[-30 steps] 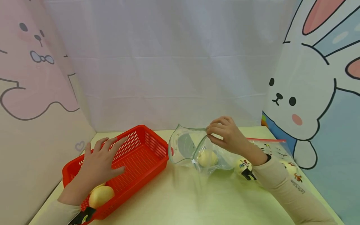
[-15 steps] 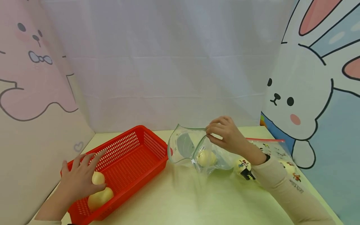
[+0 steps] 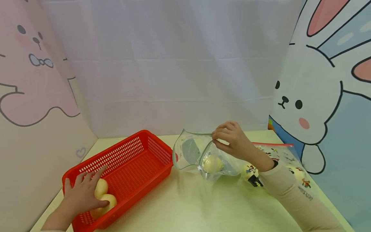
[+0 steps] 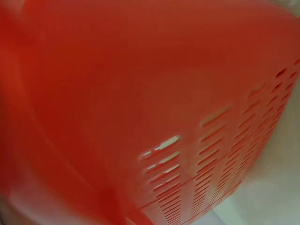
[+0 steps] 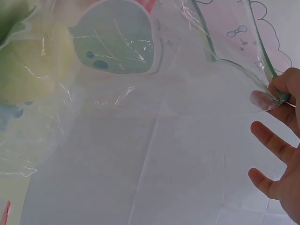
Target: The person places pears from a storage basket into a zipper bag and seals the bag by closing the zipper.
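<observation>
In the head view my left hand point(image 3: 82, 195) is in the near end of a red perforated plastic basket point(image 3: 137, 170). Its fingers are spread over two pale yellow round fruits, a rear one point(image 3: 101, 187) and a front one point(image 3: 106, 211). The thumb lies across the front fruit; whether it presses is unclear. My right hand point(image 3: 230, 138) pinches the green-edged rim of a clear plastic bag point(image 3: 189, 149) between thumb and index finger, holding its mouth apart. Inside that bag sits another yellow fruit point(image 3: 212, 163). The left wrist view shows only the basket's wall point(image 4: 117, 93).
Behind the right forearm lies a printed zip bag point(image 3: 282, 149) with a red closure and yellow fruits inside. A pale table point(image 3: 174, 209) bears everything. White cloth point(image 3: 174, 80) stands at the back, with cartoon-printed sheets at both sides.
My left hand has moved left and toward me, then lower onto the fruits, with its thumb now over the front one. The right hand holds the bag rim as before.
</observation>
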A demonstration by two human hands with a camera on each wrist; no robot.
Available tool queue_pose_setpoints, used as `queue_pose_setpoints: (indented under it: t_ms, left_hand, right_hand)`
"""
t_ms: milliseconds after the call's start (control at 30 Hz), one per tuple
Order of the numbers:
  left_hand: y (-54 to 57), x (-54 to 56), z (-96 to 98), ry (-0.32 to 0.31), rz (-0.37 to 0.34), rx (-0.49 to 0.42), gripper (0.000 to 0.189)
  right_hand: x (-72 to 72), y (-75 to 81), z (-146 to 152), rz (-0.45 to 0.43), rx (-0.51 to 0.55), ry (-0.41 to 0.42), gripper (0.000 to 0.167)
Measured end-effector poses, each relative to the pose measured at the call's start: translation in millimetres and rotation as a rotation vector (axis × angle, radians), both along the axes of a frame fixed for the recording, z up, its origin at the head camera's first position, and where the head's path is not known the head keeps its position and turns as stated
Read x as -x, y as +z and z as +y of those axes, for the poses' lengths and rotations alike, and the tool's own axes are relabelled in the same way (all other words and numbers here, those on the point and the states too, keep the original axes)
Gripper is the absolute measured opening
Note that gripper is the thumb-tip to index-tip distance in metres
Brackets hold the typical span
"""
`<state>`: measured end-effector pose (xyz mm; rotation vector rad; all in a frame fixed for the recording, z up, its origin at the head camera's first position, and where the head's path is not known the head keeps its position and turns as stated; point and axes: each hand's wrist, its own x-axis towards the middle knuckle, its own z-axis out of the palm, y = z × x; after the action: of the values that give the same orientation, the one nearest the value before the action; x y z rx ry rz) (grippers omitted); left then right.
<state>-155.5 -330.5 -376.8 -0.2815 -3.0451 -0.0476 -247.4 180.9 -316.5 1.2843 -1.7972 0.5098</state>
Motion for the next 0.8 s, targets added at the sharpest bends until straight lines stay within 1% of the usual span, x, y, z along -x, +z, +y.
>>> queue_pose_setpoints:
  t_ms: [300,467,567,700,800]
  left_hand:
    - [-17.1,4.5,1.3,0.012,-0.007,0.008,0.107]
    - [-22.3,4.5,5.4,0.029,-0.018,0.016,0.102]
    - [-24.0,1.7,5.7,0.03,-0.025,0.027,0.102]
    - [-25.8,-4.4,5.0,0.013,-0.024,0.044,0.1]
    - [-25.7,-6.8,5.3,0.003,-0.023,0.04,0.097]
  right_hand:
    - [-0.3,-0.8,1,-0.007,-0.003,-0.004,0.032]
    - [-1.4,-1.0,1,-0.005,0.001,0.0,0.031]
    - [-1.9,-1.5,1,-0.005,0.001,0.0,0.031]
    - [-1.8,-2.5,2,-0.005,-0.001,-0.004,0.032]
    - [-1.5,-2.7,2,-0.003,0.001,-0.006,0.032]
